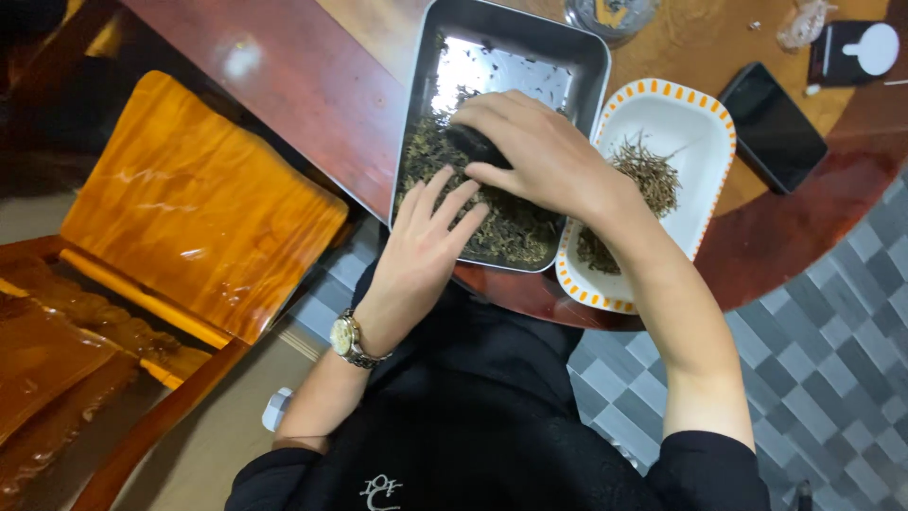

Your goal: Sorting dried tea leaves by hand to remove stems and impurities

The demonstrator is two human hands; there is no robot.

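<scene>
Stainless steel forms the rectangular tray (591, 57), which serves as the reference point for everything below. The tray sits on a reddish-brown round wooden table (312, 104), and its near half is covered with a layer of dark dried leaves (515, 232); its far half is mostly bare, reflective metal.

Left hand (426, 241): positioned at the near-left corner of the tray, palm down, fingers spread wide and resting flat on the leaf layer. It holds nothing. A metal wristwatch (348, 339) is on this wrist.

Right hand (539, 151): positioned over the middle of the tray, fingers curled and closed around a small dark object (476, 144) that touches the leaves. What the object is cannot be determined.

Just right of the tray, touching or nearly touching its long side, is a white dish with an orange-dashed rim (711, 104). It contains thin dry stems and leaf fragments (648, 175).

Further right of the tray, beyond the dish, a black phone (774, 128) lies flat on the table. Beyond the tray's far edge stands a glass container (610, 14), only partly in view.

Left of the tray, off the table, stands an orange wooden chair (199, 203). Below the tray's near edge, grey checkered floor tiles (832, 312) are visible.
</scene>
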